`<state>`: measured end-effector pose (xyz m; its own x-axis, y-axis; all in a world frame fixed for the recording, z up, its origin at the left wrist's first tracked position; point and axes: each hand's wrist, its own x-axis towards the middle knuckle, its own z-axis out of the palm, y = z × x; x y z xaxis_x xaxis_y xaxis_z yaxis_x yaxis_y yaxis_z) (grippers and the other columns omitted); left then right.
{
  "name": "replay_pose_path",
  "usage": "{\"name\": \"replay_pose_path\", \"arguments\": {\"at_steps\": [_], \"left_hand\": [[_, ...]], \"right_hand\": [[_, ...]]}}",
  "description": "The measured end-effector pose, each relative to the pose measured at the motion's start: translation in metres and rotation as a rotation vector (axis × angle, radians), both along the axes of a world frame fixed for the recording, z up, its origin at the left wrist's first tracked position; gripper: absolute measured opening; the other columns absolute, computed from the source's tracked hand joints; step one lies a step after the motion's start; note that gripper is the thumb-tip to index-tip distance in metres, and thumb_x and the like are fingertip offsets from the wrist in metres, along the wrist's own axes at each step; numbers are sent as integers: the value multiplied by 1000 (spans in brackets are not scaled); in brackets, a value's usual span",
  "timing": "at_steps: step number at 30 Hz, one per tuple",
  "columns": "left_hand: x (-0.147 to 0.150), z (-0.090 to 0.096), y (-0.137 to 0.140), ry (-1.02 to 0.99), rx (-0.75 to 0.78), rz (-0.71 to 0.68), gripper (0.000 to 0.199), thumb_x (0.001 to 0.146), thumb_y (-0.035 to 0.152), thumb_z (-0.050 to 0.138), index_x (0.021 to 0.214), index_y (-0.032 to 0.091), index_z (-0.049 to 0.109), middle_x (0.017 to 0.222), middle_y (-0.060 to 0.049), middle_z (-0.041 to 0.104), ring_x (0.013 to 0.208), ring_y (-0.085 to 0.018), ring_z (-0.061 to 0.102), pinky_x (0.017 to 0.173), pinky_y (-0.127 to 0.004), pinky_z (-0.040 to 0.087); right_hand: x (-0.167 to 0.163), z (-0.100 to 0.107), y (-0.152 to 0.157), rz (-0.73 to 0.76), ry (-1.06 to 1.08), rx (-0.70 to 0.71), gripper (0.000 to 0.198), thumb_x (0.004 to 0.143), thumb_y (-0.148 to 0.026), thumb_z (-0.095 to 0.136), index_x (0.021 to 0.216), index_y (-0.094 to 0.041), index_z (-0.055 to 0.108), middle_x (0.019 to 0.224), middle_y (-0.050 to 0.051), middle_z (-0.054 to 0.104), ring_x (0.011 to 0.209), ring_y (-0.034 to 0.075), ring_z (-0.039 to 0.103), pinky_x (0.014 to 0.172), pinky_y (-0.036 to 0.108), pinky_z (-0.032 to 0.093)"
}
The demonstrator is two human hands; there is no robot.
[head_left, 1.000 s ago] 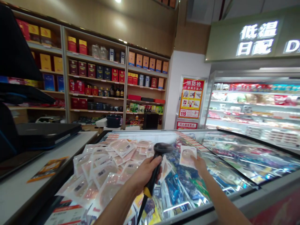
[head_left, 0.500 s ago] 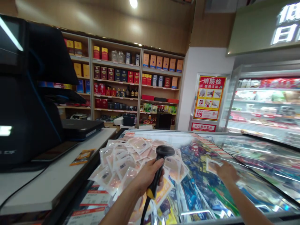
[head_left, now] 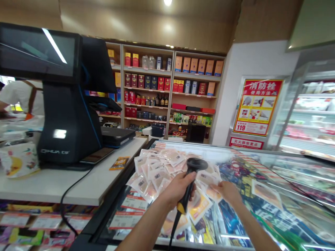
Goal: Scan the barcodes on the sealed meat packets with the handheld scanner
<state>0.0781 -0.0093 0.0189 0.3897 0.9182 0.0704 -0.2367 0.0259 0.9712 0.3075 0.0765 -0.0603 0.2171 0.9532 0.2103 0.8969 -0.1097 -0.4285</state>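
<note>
My left hand [head_left: 180, 190] is wrapped round the handle of a black and yellow barcode scanner [head_left: 188, 184], its head pointing up and away over a heap of packets. The heap of flat, clear-and-white packets [head_left: 157, 172] is spread on the glass top of a freezer. At the heap's right edge my right hand [head_left: 230, 192] pinches the corner of a flat packet [head_left: 215, 192]. One single packet [head_left: 267, 193] lies apart on the glass, to the right of my right hand. A yellow-orange packet [head_left: 200, 205] shows below the scanner.
Left of the freezer [head_left: 251, 223] is a white counter [head_left: 86, 190] with a black till [head_left: 68, 125], a phone [head_left: 97, 156] and a small orange packet [head_left: 119, 163]. A cable hangs over its edge. Shelves of boxes [head_left: 146, 82] stand behind. A person's sleeve [head_left: 23, 96] shows at far left.
My right hand has left a packet on the glass at the right and moved left to the heap. The view has turned left. My left hand still holds the scanner.
</note>
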Motion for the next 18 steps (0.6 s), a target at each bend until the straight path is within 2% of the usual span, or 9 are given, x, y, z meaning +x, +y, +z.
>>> {"name": "replay_pose_path", "arguments": {"at_steps": [3,6,9,12,18], "left_hand": [[2,2,-1,5,-13,-16,29,67,46,45,68,17,40,55,4,46,41,-5,42,39,-18,34],[5,5,-2,18,-20,-30,29,67,45,45,70,17,42,55,4,46,41,-5,43,39,-18,34],[10,6,-1,31,-30,-38,30,67,46,46,71,17,42,54,4,46,41,-5,43,39,-18,34],[17,6,2,39,-34,-53,31,66,47,46,71,17,42,54,4,46,41,-5,43,39,-18,34],[36,5,4,33,-24,-131,32,66,48,46,69,17,41,56,3,47,42,-5,43,39,-17,33]], "right_hand": [[0,-5,3,-3,304,62,28,57,-45,49,47,-19,50,45,1,54,48,15,51,46,24,33],[8,0,4,-22,591,166,25,59,-44,46,58,-19,52,47,-1,54,48,15,50,45,23,33],[24,11,5,-129,644,348,27,59,-43,45,66,-18,52,54,-1,55,54,15,50,48,23,35],[42,19,7,-193,675,471,29,58,-44,44,68,-17,51,57,0,55,57,15,49,51,23,36],[60,20,0,-249,749,541,28,56,-42,47,67,-16,49,59,1,55,58,14,49,49,22,35]]}}
